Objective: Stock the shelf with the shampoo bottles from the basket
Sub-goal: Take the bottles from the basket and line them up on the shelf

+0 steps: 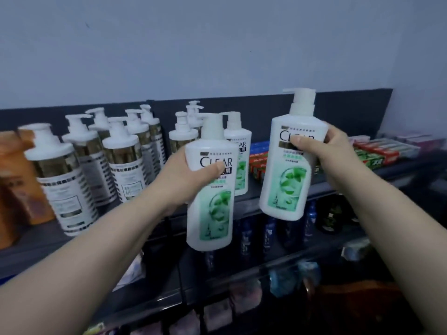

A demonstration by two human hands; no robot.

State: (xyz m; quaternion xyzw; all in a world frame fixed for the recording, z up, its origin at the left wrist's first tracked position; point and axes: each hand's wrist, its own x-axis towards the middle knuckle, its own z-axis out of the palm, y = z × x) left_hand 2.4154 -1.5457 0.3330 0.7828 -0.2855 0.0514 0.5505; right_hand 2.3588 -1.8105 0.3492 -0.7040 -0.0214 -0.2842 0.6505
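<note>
Left hand: the left hand (183,175) is gripping the left bottle (210,201) round its upper body, with the thumb lying across the label.
Right hand: the right hand (321,143) is clasping the right bottle (287,170) just under the shoulder.
Whereabouts: both bottles are hanging in the air before the top shelf (249,201), and a matching bottle (238,151) is standing behind them.
Handling: I'm guessing stiff, smooth plastic, weighty if full. The body looks a safer hold than the pump.
Writing: "CLEAR" is showing in large letters. The smaller print is blurring out.
Neighbours: gold-banded pump bottles (72,165) are crowding the left.
</note>
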